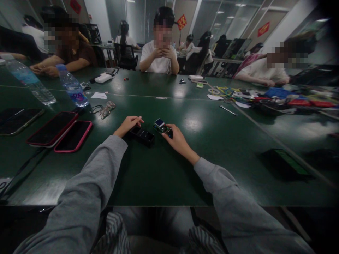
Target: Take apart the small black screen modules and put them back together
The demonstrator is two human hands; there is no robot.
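Across the worktop [169,183], smooth, dark green and faintly glossy, from left to right: a tall clear plastic bottle [29,79] with a pale blue label, its cap close to the picture's edge, and a blue-capped bottle [72,86] with a purple-marked label, both holding clear liquid, the level in each hard to read; a dark flat device [19,120], cut off at the edge; a red-edged phone [53,127] and, just beside it, a pink-rimmed phone [74,136]; thin-framed glasses [107,110]; the left hand [129,126] at the far left end of an oblong black casing [141,135], its fingers loosely bent, their grip impossible to tell, and the casing's interior too dark to make out; just right of the casing, a green circuit board [162,127] bearing a small square screen with a pale border, its right end pinched between the thumb and fingers of the right hand [178,139] and partly covered by them; a slender metallic tool [228,110]; a tangle of cables [241,94], individual pieces indistinct; and a dark object with a green face [290,161], blurred
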